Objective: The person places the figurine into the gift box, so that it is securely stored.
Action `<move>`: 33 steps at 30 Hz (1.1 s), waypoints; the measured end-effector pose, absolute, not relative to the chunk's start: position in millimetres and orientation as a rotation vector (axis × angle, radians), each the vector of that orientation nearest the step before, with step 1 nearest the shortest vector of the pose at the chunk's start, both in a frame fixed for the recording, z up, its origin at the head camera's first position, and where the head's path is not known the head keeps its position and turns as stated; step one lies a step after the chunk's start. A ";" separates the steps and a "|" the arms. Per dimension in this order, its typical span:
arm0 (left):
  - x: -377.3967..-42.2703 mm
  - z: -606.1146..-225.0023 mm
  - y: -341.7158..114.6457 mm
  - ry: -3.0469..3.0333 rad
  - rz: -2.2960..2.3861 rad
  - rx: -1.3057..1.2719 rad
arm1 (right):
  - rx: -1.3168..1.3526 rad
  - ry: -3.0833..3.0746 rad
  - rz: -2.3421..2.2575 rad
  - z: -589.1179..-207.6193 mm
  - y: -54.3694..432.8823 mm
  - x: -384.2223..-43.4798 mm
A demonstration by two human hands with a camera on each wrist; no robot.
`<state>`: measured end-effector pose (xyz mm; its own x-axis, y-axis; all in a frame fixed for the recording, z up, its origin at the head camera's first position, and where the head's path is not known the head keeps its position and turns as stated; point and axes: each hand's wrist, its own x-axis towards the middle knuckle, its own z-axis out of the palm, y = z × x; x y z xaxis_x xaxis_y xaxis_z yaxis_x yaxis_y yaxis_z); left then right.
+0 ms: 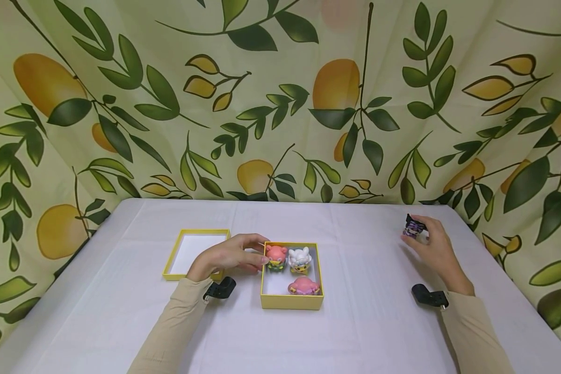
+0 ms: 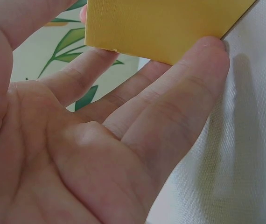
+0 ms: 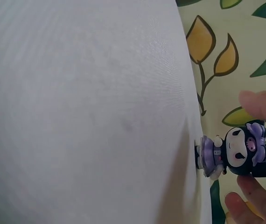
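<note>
Right hand [image 1: 433,249] pinches a small black-and-purple figurine [image 3: 235,150] between thumb and fingers, at the right side of the table, well apart from the box. Right wrist view: figurine has a white face, a black head with a purple bow and a lilac skirt; its feet are at or just above the white cloth [image 1: 364,317], contact cannot be told. Left hand [image 1: 229,254] is at the left side of the yellow box [image 1: 292,302], fingers extended rather than clenched; thumb tip at the left rim, other fingertips low against the outer wall. Left wrist view: fingertips touch the box near its lower edge. Box stands upright, open at the top, near the middle of the table. Contents, three figures: a coral-pink one with a green lower part [image 1: 277,254] in the back left; a white one with some yellow [image 1: 300,258] in the back right, just beside it; a pink one [image 1: 304,284] near the front wall, toward the right. Front left of the box shows bare white floor. Left of the box lies a shallow yellow-edged tray or lid [image 1: 197,250], white inside, partly hidden by the left hand. Behind the table: curtain [image 1: 280,62] printed with leaves and orange fruit.
</note>
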<state>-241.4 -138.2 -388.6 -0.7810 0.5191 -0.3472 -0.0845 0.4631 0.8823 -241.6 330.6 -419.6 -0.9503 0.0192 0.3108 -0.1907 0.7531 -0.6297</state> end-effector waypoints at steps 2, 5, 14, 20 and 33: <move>-241.2 -388.6 -138.3 2.125 1.324 0.358 | 0.135 -2.655 0.982 -420.2 330.8 -242.1; -241.2 -388.8 -138.2 2.120 1.328 0.355 | 0.152 -2.648 0.966 -421.7 331.7 -242.5; -241.5 -389.4 -137.8 2.119 1.337 0.355 | 0.147 -2.637 0.925 -423.5 332.4 -241.0; -241.5 -389.3 -137.8 2.123 1.332 0.359 | 0.111 -2.638 0.907 -422.4 329.2 -239.3; -241.7 -389.2 -138.1 2.129 1.321 0.359 | 0.084 -2.635 0.916 -424.0 328.8 -241.9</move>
